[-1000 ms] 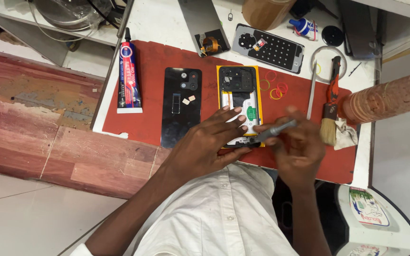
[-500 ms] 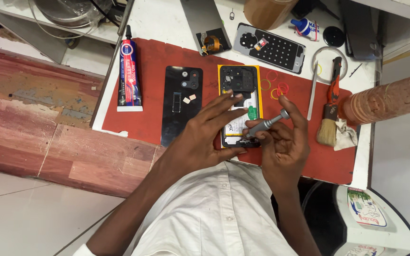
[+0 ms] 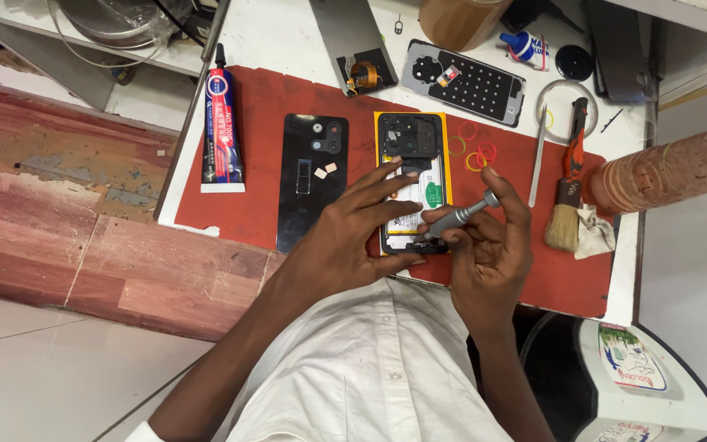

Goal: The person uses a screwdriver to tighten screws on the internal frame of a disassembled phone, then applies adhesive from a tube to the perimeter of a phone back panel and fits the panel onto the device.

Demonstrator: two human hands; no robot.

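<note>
An opened phone (image 3: 411, 139) with a yellow rim lies face down on the red work mat (image 3: 272, 98), its insides showing. My left hand (image 3: 353, 233) rests flat on its lower half, fingers spread, pinning it down. My right hand (image 3: 488, 245) grips a small grey metal screwdriver (image 3: 460, 215), tilted, with its tip down at the phone's lower edge. A black back cover (image 3: 311, 176) lies just left of the phone, beside my left hand.
A glue tube (image 3: 222, 131) lies at the mat's left. Coloured rubber bands (image 3: 475, 151), a thin metal pry tool (image 3: 538, 164), a brush (image 3: 566, 205) and a rag (image 3: 595, 229) lie to the right. A dark perforated panel (image 3: 464, 82) and small parts sit behind.
My right hand has swung the screwdriver round so it slants up to the right, and shifted slightly up over the phone's lower edge. My left hand spread further up the phone.
</note>
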